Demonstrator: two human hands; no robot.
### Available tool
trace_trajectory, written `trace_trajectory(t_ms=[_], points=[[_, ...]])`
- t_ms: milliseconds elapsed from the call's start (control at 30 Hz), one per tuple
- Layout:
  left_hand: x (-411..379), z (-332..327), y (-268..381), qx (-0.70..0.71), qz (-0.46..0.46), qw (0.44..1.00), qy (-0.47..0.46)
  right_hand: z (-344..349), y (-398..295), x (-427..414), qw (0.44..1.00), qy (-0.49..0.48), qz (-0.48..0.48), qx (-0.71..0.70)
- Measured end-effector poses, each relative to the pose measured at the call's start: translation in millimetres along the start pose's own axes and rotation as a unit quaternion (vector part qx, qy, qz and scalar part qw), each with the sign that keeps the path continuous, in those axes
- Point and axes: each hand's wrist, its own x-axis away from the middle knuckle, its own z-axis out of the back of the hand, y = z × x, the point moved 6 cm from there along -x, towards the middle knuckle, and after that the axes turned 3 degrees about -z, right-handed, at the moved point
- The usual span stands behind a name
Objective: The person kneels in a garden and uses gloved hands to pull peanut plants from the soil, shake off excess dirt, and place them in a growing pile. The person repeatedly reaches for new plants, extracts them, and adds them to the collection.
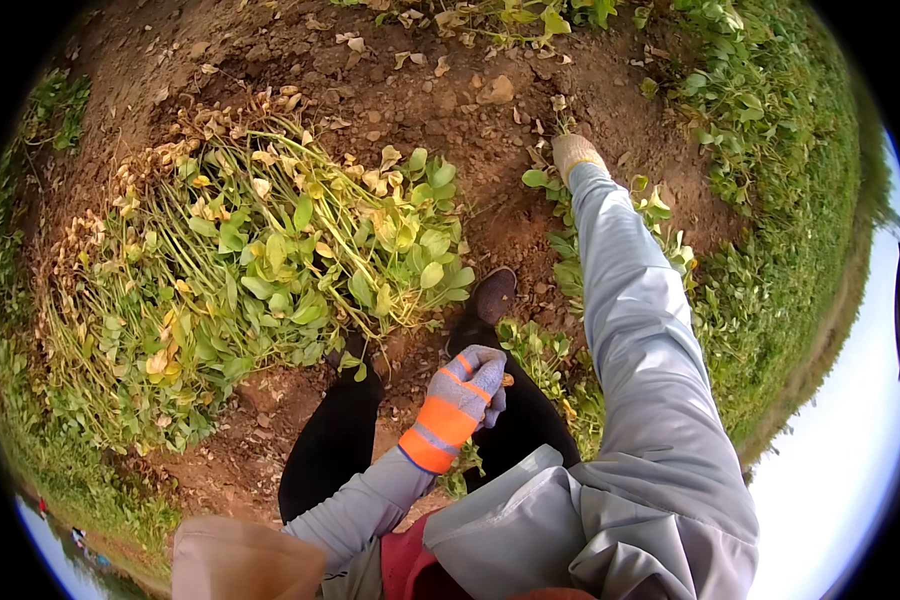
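Observation:
My left hand (457, 409), in a grey and orange work glove, is curled above my right knee. A small tan thing, apparently a peanut pod (508, 380), pokes out between its thumb and fingers. Stretched far forward, my right hand (578, 156) wears a beige knit glove and is low at a peanut plant (562, 120) with some dried leaves. Its fingers are hidden from above, so its hold on the stems cannot be made out. To the left lies a broad heap of uprooted peanut plants (270, 255), leaves towards me, with pods (169, 154) along its far left side.
Brown soil (420, 97) with clods and dry leaves stretches ahead. My dark shoe (495, 294) stands beside the heap's right edge. Growing green plants (765, 225) line the right side, and leafy plants (536, 349) grow by my right leg. Distant people (79, 537) appear at lower left.

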Motion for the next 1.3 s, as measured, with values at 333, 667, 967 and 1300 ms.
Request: trace_trajectory(t_ms=[333, 667, 967, 1300], points=[[-7.5, -9.9, -53.3, 0.032, 0.106, 0.994, 0.019, 8.0, -3.0, 27.5, 0.995, -0.03, -0.024, 0.089], [6.7, -8.1, -68.3, -0.002, 0.069, 0.994, -0.079, -6.9, 14.7, 29.2, 0.99, 0.003, 0.031, 0.139], [10.1, -1.5, -116.8, -0.036, 0.076, 0.994, -0.064, -32.0, 82.5, 230.7, 0.973, 0.088, 0.181, 0.11], [7.9, 11.3, -101.1, -0.001, -0.001, 0.999, -0.043, -13.9, 73.6, 205.4, 0.971, 0.102, 0.148, 0.159]])
